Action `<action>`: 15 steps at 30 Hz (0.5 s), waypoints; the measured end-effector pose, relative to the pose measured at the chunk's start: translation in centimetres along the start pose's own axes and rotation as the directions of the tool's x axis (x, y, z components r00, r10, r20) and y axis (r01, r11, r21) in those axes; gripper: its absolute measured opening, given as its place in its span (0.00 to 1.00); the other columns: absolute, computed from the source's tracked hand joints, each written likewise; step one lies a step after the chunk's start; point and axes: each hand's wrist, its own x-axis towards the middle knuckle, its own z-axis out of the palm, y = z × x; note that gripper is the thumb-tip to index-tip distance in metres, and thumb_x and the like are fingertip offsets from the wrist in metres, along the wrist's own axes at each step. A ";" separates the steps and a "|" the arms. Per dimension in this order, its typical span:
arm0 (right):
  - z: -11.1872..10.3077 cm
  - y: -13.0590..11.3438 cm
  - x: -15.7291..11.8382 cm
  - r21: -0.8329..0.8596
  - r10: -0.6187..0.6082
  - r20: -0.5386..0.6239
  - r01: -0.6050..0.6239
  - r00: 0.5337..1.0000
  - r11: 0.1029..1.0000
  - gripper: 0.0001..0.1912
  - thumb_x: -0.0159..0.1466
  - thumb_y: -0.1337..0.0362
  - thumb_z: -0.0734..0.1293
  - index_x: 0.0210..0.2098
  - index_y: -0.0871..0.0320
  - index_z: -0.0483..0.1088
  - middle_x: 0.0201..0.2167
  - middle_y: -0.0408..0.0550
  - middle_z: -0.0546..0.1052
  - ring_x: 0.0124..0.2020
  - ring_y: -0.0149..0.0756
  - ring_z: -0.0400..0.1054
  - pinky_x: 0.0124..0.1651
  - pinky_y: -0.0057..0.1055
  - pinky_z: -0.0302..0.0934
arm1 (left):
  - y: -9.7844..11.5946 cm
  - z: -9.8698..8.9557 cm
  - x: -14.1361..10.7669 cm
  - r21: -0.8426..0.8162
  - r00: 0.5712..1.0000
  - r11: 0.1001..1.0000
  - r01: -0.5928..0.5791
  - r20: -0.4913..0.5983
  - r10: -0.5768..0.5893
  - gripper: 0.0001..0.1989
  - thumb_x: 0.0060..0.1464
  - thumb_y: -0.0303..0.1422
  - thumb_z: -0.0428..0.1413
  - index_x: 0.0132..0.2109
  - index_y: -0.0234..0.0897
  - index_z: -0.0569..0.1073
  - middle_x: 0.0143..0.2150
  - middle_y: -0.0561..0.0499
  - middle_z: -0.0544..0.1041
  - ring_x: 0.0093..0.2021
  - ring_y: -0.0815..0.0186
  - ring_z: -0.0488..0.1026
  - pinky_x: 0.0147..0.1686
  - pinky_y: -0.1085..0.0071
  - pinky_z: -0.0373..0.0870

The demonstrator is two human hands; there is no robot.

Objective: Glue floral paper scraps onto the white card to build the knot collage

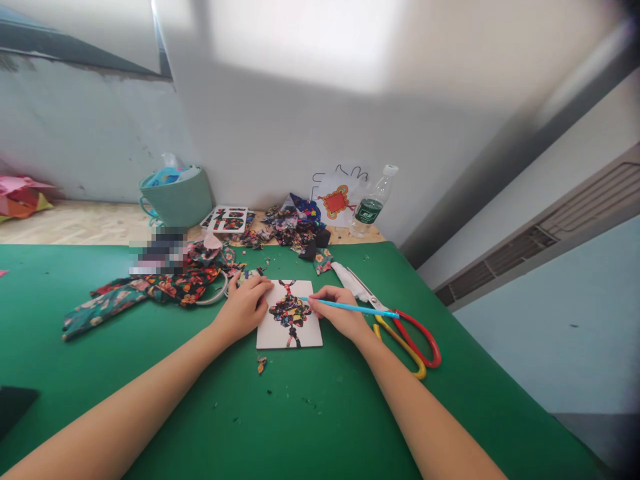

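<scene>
- The square white board [311, 333] lies flat just below the frame's center, on the green worktop [225, 427].
- Dark, multicolored cloth pieces [289, 312] form a rough diamond on it, with narrow strips reaching toward its top and bottom edges.
- The left hand [245, 305], fingers slightly bent and ungripped, rests at its upper left.
- The right hand [341, 308] pinches a blue stick [357, 308], tip at the diamond's upper right.

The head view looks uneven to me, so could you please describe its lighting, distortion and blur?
Head view: bright glare on the white wall, with soft shadow bands; a dark, blurred top-right corner; wide-angle stretching towards the edges; pixelation beside the floral fabric.
</scene>
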 end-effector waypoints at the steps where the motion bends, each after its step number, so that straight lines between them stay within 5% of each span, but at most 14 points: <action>1: 0.0 -0.1 0.0 0.004 0.006 -0.002 -0.006 1.000 1.000 0.11 0.49 0.57 0.68 0.25 0.60 0.68 0.18 0.42 0.70 0.20 0.29 0.64 0.24 0.27 0.60 | 0.0 0.0 0.0 0.000 1.000 1.000 0.000 0.001 0.000 0.17 0.50 0.24 0.44 0.46 0.41 0.66 0.47 0.49 0.69 0.49 0.62 0.65 0.57 0.51 0.37; 15: -0.1 -0.6 -0.1 0.001 0.046 -0.064 -0.046 0.997 0.999 0.11 0.48 0.58 0.68 0.23 0.60 0.67 0.19 0.43 0.72 0.19 0.28 0.64 0.24 0.27 0.61 | 0.0 -0.1 0.0 0.008 1.000 1.000 -0.007 0.009 0.007 0.16 0.50 0.24 0.44 0.46 0.41 0.65 0.47 0.49 0.69 0.49 0.63 0.65 0.57 0.52 0.35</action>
